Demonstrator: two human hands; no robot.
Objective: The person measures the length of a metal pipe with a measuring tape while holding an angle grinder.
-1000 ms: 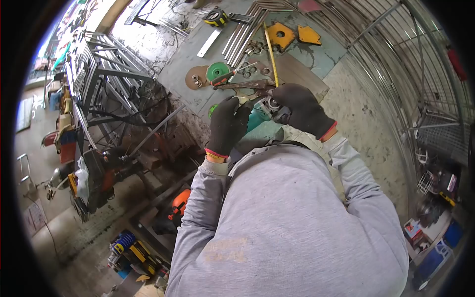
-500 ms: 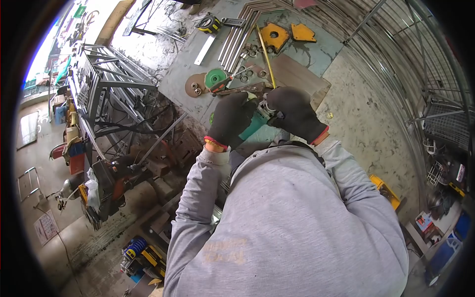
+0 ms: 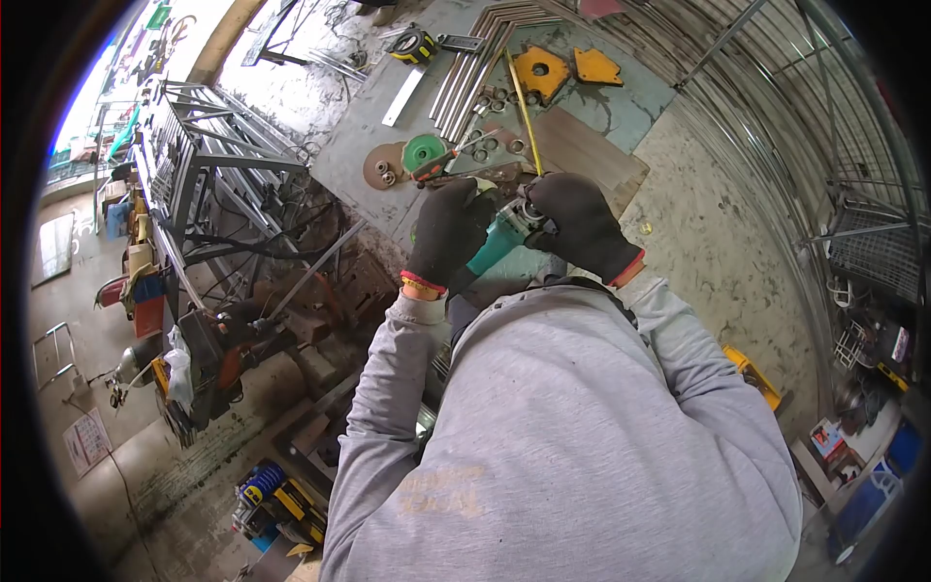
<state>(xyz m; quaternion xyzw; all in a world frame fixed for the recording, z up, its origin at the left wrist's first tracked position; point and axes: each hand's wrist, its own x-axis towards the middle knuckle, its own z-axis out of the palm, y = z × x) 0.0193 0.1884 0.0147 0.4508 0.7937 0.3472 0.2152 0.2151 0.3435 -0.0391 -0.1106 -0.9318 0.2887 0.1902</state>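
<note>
Both my hands wear dark gloves with red cuffs and meet in front of my body. My right hand (image 3: 585, 228) is closed around the metal head of an angle grinder (image 3: 497, 243). The grinder's teal body slants down to the left between my hands. My left hand (image 3: 448, 228) is a fist beside that body, and lime-green bits show at both its sides; I cannot tell what it grips. Just beyond lie a green disc (image 3: 423, 152), a brown disc (image 3: 379, 165), an orange-handled tool (image 3: 433, 167) and several small metal rings (image 3: 490, 144).
A grey metal tabletop (image 3: 351, 134) carries bent steel tubes (image 3: 469, 82), a tape measure (image 3: 411, 46), a steel square (image 3: 404, 95), a yellow strip (image 3: 524, 112) and yellow angle magnets (image 3: 540, 73). A metal frame (image 3: 233, 165) stands left; long tubes (image 3: 747, 126) lie right.
The grinder has turned slightly between my hands, so more of its metal head and teal body shows. My left hand has shifted slightly left, away from the right.
</note>
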